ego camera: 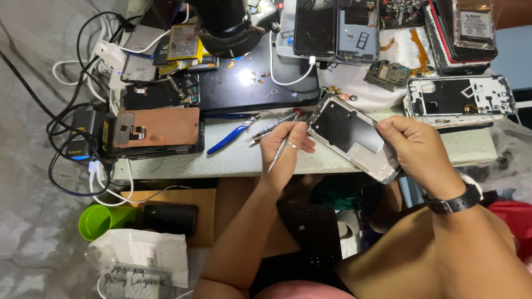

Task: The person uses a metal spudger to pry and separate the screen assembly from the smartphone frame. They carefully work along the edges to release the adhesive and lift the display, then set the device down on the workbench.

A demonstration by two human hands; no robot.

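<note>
- While I watch through the head camera, my right hand pinches the lower right end of a stripped phone frame, thumb on top and fingers closed beneath it; that grip is tight on the frame.
- From that grip the frame runs up and to the left, tilted, its dark inner plate facing me, held over the near edge of the table.
- My left hand sits just beside the frame's upper left corner, closed around a thin metal tool like a pen.
- That tool slants down and left through the fingers; its upper end, next to the frame's corner, is hidden behind the hand, so I cannot tell if it touches.
- Blue-handled pliers lie on the table just left of the left hand, apart from it.
- Farther left lies a phone screen panel with a copper-coloured back, well apart from both hands.
- Another bare phone frame rests on the table above the right hand, near but not touching.
- A small circuit board lies on white cloth beyond the held frame.
- A green cup stands below the table at the left, beside a tangle of black cables.
</note>
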